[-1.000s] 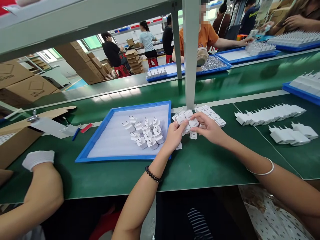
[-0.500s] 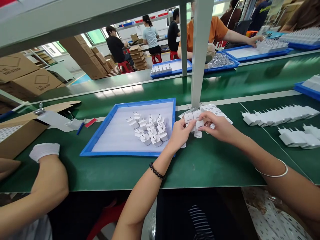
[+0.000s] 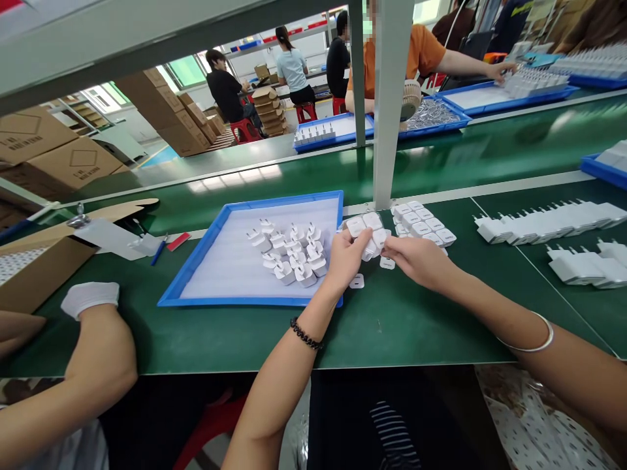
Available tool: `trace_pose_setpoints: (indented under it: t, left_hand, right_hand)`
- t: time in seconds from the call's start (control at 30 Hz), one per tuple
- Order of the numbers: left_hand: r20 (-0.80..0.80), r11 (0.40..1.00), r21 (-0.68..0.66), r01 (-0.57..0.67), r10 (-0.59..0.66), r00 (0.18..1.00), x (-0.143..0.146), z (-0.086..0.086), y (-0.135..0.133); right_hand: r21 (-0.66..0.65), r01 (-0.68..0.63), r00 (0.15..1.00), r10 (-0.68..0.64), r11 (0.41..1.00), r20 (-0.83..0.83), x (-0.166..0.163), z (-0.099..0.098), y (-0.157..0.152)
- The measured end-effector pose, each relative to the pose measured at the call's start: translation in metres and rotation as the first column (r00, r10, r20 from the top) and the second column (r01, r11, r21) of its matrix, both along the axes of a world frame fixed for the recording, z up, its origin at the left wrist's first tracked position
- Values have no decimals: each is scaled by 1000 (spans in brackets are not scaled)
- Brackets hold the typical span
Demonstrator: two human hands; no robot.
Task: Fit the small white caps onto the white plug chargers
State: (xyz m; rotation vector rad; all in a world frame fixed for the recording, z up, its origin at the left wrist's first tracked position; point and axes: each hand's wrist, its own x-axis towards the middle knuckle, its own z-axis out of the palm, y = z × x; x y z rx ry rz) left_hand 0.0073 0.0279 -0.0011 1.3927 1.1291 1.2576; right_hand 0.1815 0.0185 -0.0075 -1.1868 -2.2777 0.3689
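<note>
My left hand [image 3: 349, 258] is closed, thumb on top, on a cluster of white square charger caps [image 3: 363, 225], each with a small slot. At the cluster's right edge, the fingers of my right hand [image 3: 414, 258] pinch one of the caps; its fingertips are partly hidden. Two loose caps lie below: a loose cap [image 3: 386, 262] under my right fingertips and another loose cap [image 3: 357, 281] nearer the tray. Behind my right hand sits a block of more caps [image 3: 424, 222]. White plug chargers [image 3: 294, 254] stand, prongs up, in the blue-rimmed tray [image 3: 220, 301] to the left.
Rows of white chargers [image 3: 553, 222] stand on the green bench at right. A grey post [image 3: 389, 130] rises just behind my hands. At left are a co-worker's forearm [image 3: 100, 346], a blue pen [image 3: 158, 253] and a cardboard box [image 3: 44, 277]. Other people sit across the line.
Both hands have shifted slightly left with the caps. My right hand has drawn down to the cluster's lower right edge, uncovering the block of caps behind.
</note>
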Motion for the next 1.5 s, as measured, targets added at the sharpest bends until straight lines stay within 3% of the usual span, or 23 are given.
trace_pose_setpoints:
  t: [0.13, 0.23, 0.43, 0.63, 0.87, 1.03, 1.2, 1.5]
  left_hand:
    - [-257, 966, 258, -21, 90, 962, -6, 11, -3]
    - [-318, 948, 315, 49, 56, 947, -6, 13, -5]
    - [-130, 986, 152, 70, -50, 990, -2, 7, -3]
    - [-93, 989, 147, -2, 16, 996, 1, 1, -2]
    - [-116, 989, 148, -22, 40, 992, 3, 2, -6]
    - [75, 999, 14, 34, -35, 997, 5, 3, -7]
    - [220, 988, -124, 92, -63, 973, 8, 2, -7]
    - [268, 978, -186, 94, -42, 962, 12, 1, -4]
  right_hand:
    - [-8, 24, 972, -25, 1000, -234, -3, -4, -3]
    - [44, 85, 951, -68, 995, -301, -2, -3, -2]
    - [112, 75, 933, -30, 991, -360, 1, -1, 1]
    - [145, 121, 907, -50, 982, -418, -3, 1, -5]
    - [-35, 50, 871, -61, 998, -488, -2, 6, -6]
    - [-144, 24, 832, -99, 989, -546, 1, 10, -7]
    - [-78, 25, 855, -62, 997, -515, 3, 15, -8]
    - [19, -54, 874, 56, 998, -482, 2, 12, -6]
